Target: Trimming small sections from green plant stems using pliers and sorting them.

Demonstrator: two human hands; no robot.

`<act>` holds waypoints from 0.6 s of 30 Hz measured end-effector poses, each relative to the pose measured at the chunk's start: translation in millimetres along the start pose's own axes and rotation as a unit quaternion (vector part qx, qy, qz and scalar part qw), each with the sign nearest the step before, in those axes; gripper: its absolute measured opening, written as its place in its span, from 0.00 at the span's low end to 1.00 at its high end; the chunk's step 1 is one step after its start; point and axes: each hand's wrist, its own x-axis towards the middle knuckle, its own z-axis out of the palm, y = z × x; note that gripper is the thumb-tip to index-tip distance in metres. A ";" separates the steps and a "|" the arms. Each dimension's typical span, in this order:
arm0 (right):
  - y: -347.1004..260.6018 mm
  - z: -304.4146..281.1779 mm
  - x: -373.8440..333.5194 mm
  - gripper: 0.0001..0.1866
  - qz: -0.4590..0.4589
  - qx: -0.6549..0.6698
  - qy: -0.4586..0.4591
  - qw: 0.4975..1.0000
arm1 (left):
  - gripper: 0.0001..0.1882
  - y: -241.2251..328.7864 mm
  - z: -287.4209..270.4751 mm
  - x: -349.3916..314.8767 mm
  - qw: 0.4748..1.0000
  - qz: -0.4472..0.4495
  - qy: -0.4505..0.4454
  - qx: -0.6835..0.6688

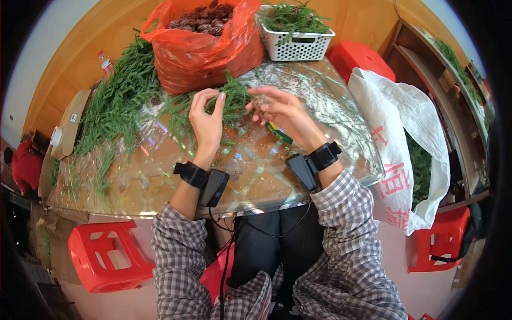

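checked sleeves (181, 256) are seen closest, with a dark strap and box worn at each wrist. beyond them, a wide table (250, 170) is covered in glossy clear sheeting. against its right edge a white sack (368, 90) is slumped, with greenery visible through its mouth. at the far side a red plastic bag (208, 66) is filled with pine cones (205, 22); to its left green branches (120, 93) are heaped, and to its right a white basket (296, 47) is piled with greenery, in which a cone seems to be lodged.

near the table's middle, the left hand (207, 118) is held with thumb and fingertips close together beside a green sprig (234, 104); whether the sprig is gripped cannot be told. by the right hand (288, 109), a small brown cone (260, 104) is held in curled fingers, just right of the sprig.

no join between cone and sprig can be seen, so this piece is judged unfinished. some pieces may be done in the basket; from the full bag and heaped branches, much is judged to be left.
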 end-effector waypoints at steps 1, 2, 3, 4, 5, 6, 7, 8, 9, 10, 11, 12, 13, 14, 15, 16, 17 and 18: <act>-0.4 -0.3 1.0 0.15 -0.014 -0.001 0.011 1.000 | 0.07 -1.4 0.3 1.5 1.000 -0.003 -0.001 -0.020; -0.3 -0.4 2.3 0.14 -0.029 -0.003 0.023 0.999 | 0.07 -2.5 -1.6 2.3 1.000 -0.004 -0.001 -0.016; 1.0 0.4 3.9 0.14 -0.044 -0.005 0.035 0.998 | 0.07 -3.5 -3.8 3.3 1.000 -0.009 -0.001 -0.012; 3.2 0.1 4.9 0.14 -0.042 -0.004 0.034 0.999 | 0.07 -3.7 -4.5 2.7 1.000 -0.014 0.001 -0.008; 5.6 -0.2 5.9 0.14 -0.040 -0.012 0.031 0.999 | 0.08 -3.5 -4.9 2.3 1.000 -0.019 0.003 -0.005; 7.8 -0.3 6.8 0.14 -0.039 -0.020 0.027 0.999 | 0.08 -3.2 -5.0 2.1 1.000 -0.021 0.003 -0.004; 9.8 -0.2 7.4 0.13 -0.038 -0.028 0.024 0.999 | 0.08 -2.6 -5.1 2.1 1.000 -0.020 0.002 -0.002; 11.7 0.5 7.8 0.13 -0.037 -0.028 0.023 0.999 | 0.08 -1.8 -5.2 2.2 1.000 -0.019 0.001 -0.001; 14.1 1.6 8.2 0.13 -0.033 -0.061 0.026 0.997 | 0.08 -2.1 -5.3 2.0 1.000 -0.017 0.000 0.000; 16.2 2.7 8.6 0.13 -0.029 -0.094 0.029 0.995 | 0.08 -2.4 -5.2 1.7 1.000 -0.017 0.000 0.000; 17.9 3.2 9.0 0.12 -0.025 -0.126 0.032 0.991 | 0.08 -2.6 -4.9 1.3 1.000 -0.026 -0.001 -0.012; 19.1 2.4 9.3 0.12 -0.025 -0.127 0.032 0.991 | 0.08 -2.9 -4.6 1.0 0.999 -0.035 -0.003 -0.024; 19.9 0.7 9.6 0.13 -0.015 -0.124 0.035 0.992 | 0.08 -2.9 -4.5 1.1 0.998 -0.044 -0.005 -0.036; 19.2 1.7 10.4 0.13 -0.004 -0.121 0.037 0.992 | 0.08 -4.4 -5.5 1.3 0.998 -0.044 -0.004 -0.035; 18.6 2.7 11.0 0.13 0.007 -0.117 0.038 0.992 | 0.08 -5.8 -6.3 1.6 0.997 -0.056 -0.003 -0.054; 18.2 3.7 11.2 0.13 0.007 -0.117 0.037 0.992 | 0.08 -7.2 -7.0 1.8 0.995 -0.068 -0.002 -0.074; 17.8 4.5 10.8 0.13 0.012 -0.108 0.042 0.993 | 0.08 -8.6 -7.6 1.8 0.992 -0.079 -0.001 -0.094; 17.3 5.4 10.4 0.13 0.017 -0.099 0.046 0.994 | 0.08 -9.9 -8.0 1.5 0.993 -0.079 0.000 -0.093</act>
